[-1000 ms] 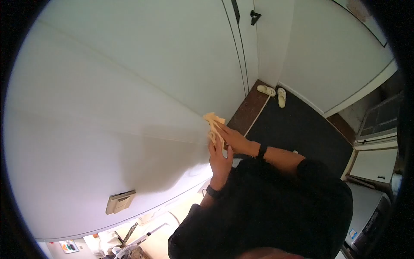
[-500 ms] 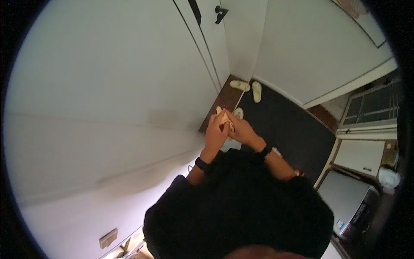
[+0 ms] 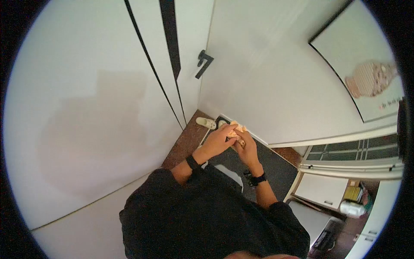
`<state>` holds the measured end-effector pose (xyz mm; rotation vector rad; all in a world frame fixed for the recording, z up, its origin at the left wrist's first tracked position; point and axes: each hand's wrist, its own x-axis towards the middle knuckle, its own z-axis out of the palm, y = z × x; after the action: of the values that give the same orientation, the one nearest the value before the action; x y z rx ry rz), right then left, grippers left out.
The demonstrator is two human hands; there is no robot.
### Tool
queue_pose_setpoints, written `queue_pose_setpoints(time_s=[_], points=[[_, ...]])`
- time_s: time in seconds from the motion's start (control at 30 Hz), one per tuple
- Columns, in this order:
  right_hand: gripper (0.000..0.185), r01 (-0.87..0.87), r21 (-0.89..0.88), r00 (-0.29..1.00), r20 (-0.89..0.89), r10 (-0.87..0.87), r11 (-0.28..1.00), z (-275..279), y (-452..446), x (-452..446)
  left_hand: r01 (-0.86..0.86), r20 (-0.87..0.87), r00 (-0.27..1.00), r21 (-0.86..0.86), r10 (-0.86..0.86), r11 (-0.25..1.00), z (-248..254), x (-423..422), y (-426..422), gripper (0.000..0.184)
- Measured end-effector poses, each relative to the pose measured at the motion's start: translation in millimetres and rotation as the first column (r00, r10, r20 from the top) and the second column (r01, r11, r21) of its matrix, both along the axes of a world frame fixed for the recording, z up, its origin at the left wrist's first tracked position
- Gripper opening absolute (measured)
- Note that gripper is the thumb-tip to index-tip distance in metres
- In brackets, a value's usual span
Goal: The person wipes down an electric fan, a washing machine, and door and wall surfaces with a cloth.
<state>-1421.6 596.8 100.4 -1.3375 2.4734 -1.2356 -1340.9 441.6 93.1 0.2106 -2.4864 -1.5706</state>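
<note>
Both hands meet in front of my body, around a small crumpled pale-orange thing point(image 3: 237, 126) that looks like cloth, though its exact kind does not show. My left hand point(image 3: 217, 142) comes in from the left with its fingers closed on the near side of it. On the other side my right hand point(image 3: 247, 152) also grips it, fingers bent and thumb pressed in. Part of the thing is hidden by the fingers. Each wrist wears a dark band.
A white door with a black handle point(image 3: 203, 64) stands ahead. Below it lie a pale slipper point(image 3: 206, 123) and a dark floor mat point(image 3: 276, 166). To the right are a framed vase picture point(image 3: 340, 47), a white cabinet point(image 3: 322, 188) and a grey appliance point(image 3: 308, 218).
My view has swung, bringing the door handle lower and more of the framed picture into sight. Both hands still hold the crumpled thing, now further right in view and partly covering the slippers.
</note>
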Motion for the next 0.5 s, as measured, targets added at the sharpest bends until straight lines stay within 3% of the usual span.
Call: queue_pose_setpoints(time_s=[0.03, 0.07, 0.13, 0.17, 0.2, 0.27, 0.37, 0.4, 0.43, 0.5], points=[[0.047, -0.009, -0.026, 0.999, -0.047, 0.008, 1.0, -4, -14, -10, -0.007, 0.015, 1.0, -0.029, 0.008, 1.0, -1, -6, -15, 0.048], [0.039, -0.052, -0.034, 0.997, 0.058, 0.054, 0.998, -6, -24, -15, -0.017, 0.029, 0.999, -0.062, 0.019, 0.998, 0, -4, -24, 0.048], [0.036, -0.089, -0.097, 0.99, 0.1, 0.098, 0.991, 0, -54, -22, -0.032, 0.136, 0.99, -0.073, 0.041, 0.997, 27, 3, -50, 0.048], [0.034, -0.112, -0.125, 0.985, 0.117, 0.127, 0.986, 4, -67, -23, -0.087, 0.053, 0.994, -0.116, 0.094, 0.989, 35, 10, -59, 0.047], [0.031, -0.117, -0.166, 0.949, 0.271, 0.16, 0.979, 4, -81, -25, -0.151, -0.034, 0.988, -0.157, 0.148, 0.976, 39, 16, -69, 0.045], [0.032, -0.236, -0.218, 0.948, 0.163, 0.274, 0.947, 13, -115, -34, -0.299, -0.144, 0.951, -0.209, 0.274, 0.931, 45, 22, -86, 0.045], [0.034, -0.427, -0.33, 0.903, -0.101, 0.418, 0.842, 34, -170, -39, -0.467, -0.136, 0.884, -0.234, 0.447, 0.853, 83, 39, -105, 0.046], [0.035, -0.494, -0.375, 0.869, -0.236, 0.435, 0.784, 40, -189, -41, -0.515, 0.001, 0.853, -0.15, 0.521, 0.844, 99, 44, -108, 0.049], [0.035, -0.563, -0.414, 0.823, -0.36, 0.439, 0.715, 46, -200, -42, -0.599, -0.094, 0.799, -0.2, 0.594, 0.775, 103, 48, -102, 0.048], [0.028, -0.67, -0.429, 0.741, -0.433, 0.513, 0.606, 52, -243, -43, -0.729, -0.284, 0.685, -0.266, 0.671, 0.631, 101, 49, -114, 0.048]])
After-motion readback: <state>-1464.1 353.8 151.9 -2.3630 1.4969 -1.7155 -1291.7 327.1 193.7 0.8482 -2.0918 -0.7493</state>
